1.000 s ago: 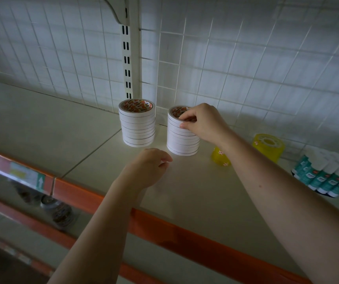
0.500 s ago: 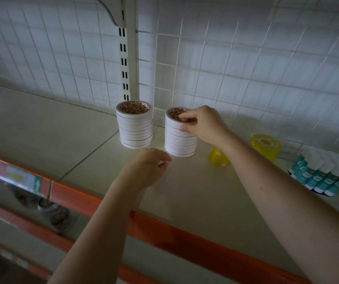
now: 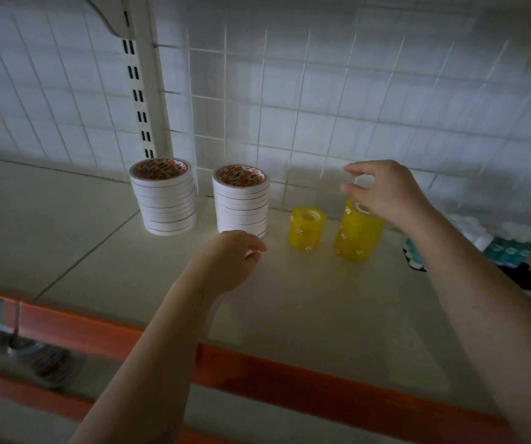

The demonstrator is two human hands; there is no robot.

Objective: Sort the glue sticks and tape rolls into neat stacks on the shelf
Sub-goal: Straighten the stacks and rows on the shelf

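Head view, dim and slightly blurred. Right hand above the taller yellow tape stack, fingers loosely curved and spread, thumb and forefinger apart, holding nothing; contact with the stack top not clear. Left hand further toward the shelf's front edge, fingers loosely curled, empty, just in front of the right white tape stack, hiding its lowest front rim.

Four stacks in a row near the back edge of the shelf: left white tape stack, the right white one, a shorter yellow tape stack, then the taller yellow one under the right hand. White stacks: thin flat rolls, matte white sides with dark seam lines, orange-and-white printed cores; print unreadable. Yellow stacks: translucent glossy rolls, white cores, small pale marks on the sides, unreadable.

Glue sticks toward the shelf's right edge, lying down, teal bodies with white caps, blurred; label text unreadable.

Shelf surface smooth, off-white, with an orange front strip. White wire grid panel along the back edge, slotted upright post behind the left white stack.
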